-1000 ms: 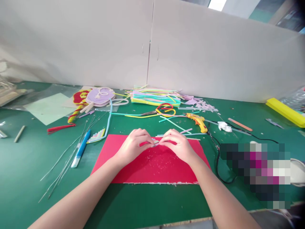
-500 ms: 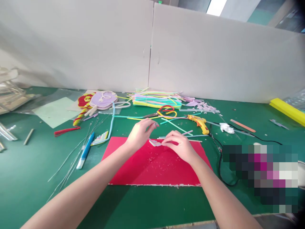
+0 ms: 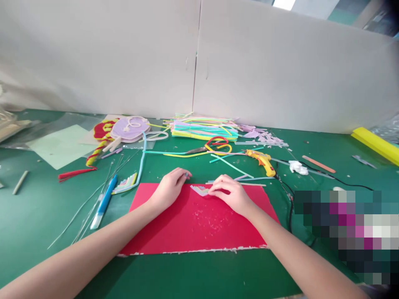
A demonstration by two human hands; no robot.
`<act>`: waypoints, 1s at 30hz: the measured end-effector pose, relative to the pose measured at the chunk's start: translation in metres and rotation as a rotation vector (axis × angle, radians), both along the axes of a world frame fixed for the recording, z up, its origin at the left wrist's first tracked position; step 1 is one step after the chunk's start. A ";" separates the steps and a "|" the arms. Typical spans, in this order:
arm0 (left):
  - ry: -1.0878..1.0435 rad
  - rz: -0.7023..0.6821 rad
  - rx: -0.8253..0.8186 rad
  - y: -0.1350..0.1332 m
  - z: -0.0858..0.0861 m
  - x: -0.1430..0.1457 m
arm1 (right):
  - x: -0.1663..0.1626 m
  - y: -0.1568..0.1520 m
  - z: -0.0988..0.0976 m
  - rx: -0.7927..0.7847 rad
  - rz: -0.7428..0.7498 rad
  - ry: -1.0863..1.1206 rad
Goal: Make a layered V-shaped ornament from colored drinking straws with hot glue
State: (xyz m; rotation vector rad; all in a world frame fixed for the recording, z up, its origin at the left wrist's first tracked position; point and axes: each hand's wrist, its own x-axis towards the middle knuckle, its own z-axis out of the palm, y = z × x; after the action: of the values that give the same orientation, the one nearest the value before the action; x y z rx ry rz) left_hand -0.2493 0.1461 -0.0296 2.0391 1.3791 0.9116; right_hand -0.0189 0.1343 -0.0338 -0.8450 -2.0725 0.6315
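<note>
On a red mat lying on the green table, my right hand pinches a small pastel piece made of layered strips and holds it down near the mat's far edge. My left hand rests at the mat's far edge just left of the piece, fingers curled, tips together; I cannot make out anything in them.
A stack of pastel strips, red-handled scissors, a yellow glue gun with black cord, a blue knife, thin wires, a second striped piece and a purple, red and yellow craft lie about. Cardboard walls stand behind.
My left hand let go of the piece, lifted away, then came down to the mat's far edge. My right hand kept the piece pressed on the mat.
</note>
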 end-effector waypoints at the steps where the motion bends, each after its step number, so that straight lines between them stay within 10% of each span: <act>1: -0.028 0.010 -0.044 -0.001 0.000 -0.001 | 0.000 0.000 0.001 -0.004 0.006 -0.001; 18: 0.066 -0.274 -0.100 -0.003 0.002 0.001 | 0.002 0.002 0.001 0.005 -0.044 -0.198; 30: 0.107 -0.237 -0.115 -0.004 0.002 0.006 | 0.000 0.001 0.004 -0.028 -0.034 -0.208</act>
State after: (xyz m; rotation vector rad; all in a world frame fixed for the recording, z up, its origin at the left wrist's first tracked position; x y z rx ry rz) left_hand -0.2437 0.1419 -0.0273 2.1325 1.1816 0.6166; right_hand -0.0191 0.1349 -0.0302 -0.9952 -2.2340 0.5760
